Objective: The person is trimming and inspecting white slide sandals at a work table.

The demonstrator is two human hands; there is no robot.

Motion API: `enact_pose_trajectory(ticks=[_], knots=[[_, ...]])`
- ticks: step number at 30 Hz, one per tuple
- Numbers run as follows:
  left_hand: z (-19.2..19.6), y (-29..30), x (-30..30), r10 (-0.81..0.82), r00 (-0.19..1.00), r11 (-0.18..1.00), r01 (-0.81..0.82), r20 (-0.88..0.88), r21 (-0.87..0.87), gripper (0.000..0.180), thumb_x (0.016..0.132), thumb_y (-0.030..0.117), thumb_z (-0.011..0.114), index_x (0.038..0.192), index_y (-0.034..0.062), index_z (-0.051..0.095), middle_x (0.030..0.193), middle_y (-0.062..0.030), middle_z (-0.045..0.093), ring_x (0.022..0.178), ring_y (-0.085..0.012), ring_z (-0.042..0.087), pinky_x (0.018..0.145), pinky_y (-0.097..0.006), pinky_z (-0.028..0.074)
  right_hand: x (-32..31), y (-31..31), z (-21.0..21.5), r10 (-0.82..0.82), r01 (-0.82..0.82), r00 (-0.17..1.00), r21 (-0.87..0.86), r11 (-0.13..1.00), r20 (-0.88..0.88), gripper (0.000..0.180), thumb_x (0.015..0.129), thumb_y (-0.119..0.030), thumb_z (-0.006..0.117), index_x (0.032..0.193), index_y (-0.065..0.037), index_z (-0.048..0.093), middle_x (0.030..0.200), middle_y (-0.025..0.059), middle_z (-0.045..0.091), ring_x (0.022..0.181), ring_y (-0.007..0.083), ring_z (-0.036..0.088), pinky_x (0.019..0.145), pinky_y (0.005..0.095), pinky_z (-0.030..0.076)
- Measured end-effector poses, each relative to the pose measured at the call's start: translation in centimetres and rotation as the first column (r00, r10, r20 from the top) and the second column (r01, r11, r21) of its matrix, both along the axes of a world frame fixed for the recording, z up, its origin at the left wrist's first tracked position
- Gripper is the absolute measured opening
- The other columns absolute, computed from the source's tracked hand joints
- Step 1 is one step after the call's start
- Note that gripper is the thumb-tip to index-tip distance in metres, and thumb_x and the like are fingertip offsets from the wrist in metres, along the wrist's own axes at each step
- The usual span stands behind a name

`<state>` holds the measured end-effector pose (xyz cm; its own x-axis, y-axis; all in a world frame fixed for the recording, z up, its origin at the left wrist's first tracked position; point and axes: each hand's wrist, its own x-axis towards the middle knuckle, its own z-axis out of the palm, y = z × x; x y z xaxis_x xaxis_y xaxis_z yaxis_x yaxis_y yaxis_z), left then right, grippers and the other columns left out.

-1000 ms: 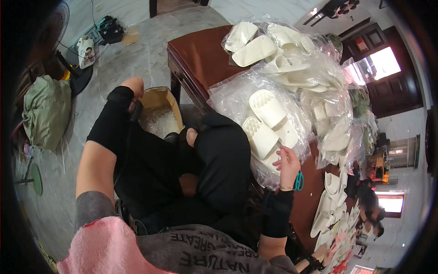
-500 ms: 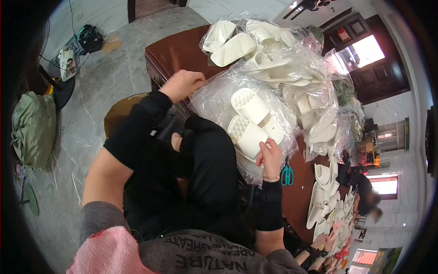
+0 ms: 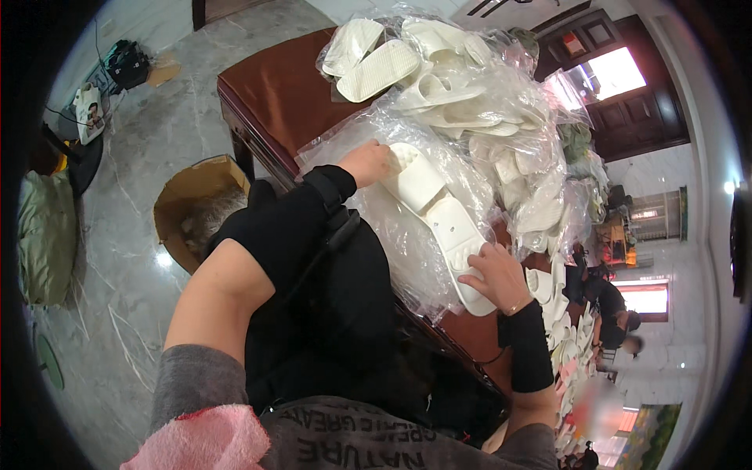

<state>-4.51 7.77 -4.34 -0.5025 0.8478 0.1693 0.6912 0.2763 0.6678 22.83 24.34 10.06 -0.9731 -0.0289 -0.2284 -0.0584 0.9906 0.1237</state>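
Observation:
Two white slippers lie lengthwise in a line over a sheet of clear plastic bags (image 3: 376,251). The upper slipper (image 3: 419,186) shows its wide strap and bumpy insole. The lower slipper (image 3: 450,227) runs from it toward my right side. My left hand (image 3: 366,163) is closed at the upper slipper's far end, its fingertips partly hidden. With thumb and fingers, my right hand (image 3: 501,276) grips the near end of the lower slipper. Where the slippers meet, they overlap or touch; I cannot tell which.
Bagged white slippers (image 3: 446,86) are heaped at the back of the brown table (image 3: 274,86). More loose white slippers (image 3: 560,313) lie to the right. A cardboard box (image 3: 176,196) holding clear plastic stands on the floor at left, near a green sack (image 3: 47,235). Other people sit far right.
The slippers went from side by side to end to end. My left hand moved right onto the upper slipper; my right hand moved right and now grips the lower one's end. The teal scissors are hidden.

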Motion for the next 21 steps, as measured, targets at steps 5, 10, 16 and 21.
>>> enact_pose_trajectory(ticks=[5, 10, 16, 21], knots=[[-1.5, 0.0, -0.8, 0.022, 0.996, 0.998, -0.026, 0.089, 0.048, 0.04, 0.084, 0.02, 0.058, 0.119, 0.0004, 0.054, 0.112, -0.0221, 0.057, 0.103, -0.0377, 0.055, 0.09, -0.041, 0.045, -3.5, 0.6, -1.7, 0.12, -0.12, 0.992, 0.021, 0.993, -0.038, 0.018, 0.072, -0.021, 0.07, 0.082, -0.011, 0.059, 0.086, 0.0064, 0.051, 0.082, 0.0253, 0.054, 0.063, 0.0367, 0.047], [-0.9, 0.5, -1.4, -0.048, 0.905, 0.998, 0.026, 0.423, 0.058, 0.039, 0.084, 0.006, 0.05, 0.123, 0.0021, 0.053, 0.111, -0.0163, 0.059, 0.089, -0.0234, 0.062, 0.072, -0.033, 0.052, -5.8, 0.5, -4.7, 0.129, -0.15, 0.947, -0.049, 0.987, -0.295, 0.014, 0.075, -0.014, 0.065, 0.086, -0.011, 0.058, 0.093, 0.0046, 0.053, 0.089, 0.0232, 0.054, 0.067, 0.0351, 0.048], [-3.2, -0.9, -0.8, -0.082, 0.707, 0.969, -0.107, 0.702, 0.221, 0.033, 0.085, 0.003, 0.052, 0.118, 0.0025, 0.055, 0.112, -0.0118, 0.059, 0.081, -0.0197, 0.063, 0.063, -0.029, 0.052, -3.7, 0.3, -6.7, -0.047, -0.028, 0.891, -0.158, 0.987, -0.451, 0.014, 0.074, -0.014, 0.066, 0.083, -0.009, 0.057, 0.096, 0.004, 0.053, 0.091, 0.0234, 0.053, 0.071, 0.0349, 0.048], [-2.3, -2.1, -2.6, -0.136, 0.926, 0.985, 0.088, 0.351, 0.15, 0.028, 0.079, 0.003, 0.06, 0.107, 0.0067, 0.06, 0.109, -0.0088, 0.059, 0.088, -0.0209, 0.06, 0.075, -0.033, 0.048, 1.9, -0.3, -4.7, -0.333, 0.202, 0.757, -0.283, 0.937, -0.562, 0.014, 0.076, -0.015, 0.068, 0.085, -0.009, 0.059, 0.097, 0.0044, 0.053, 0.092, 0.0248, 0.053, 0.074, 0.0354, 0.048]])
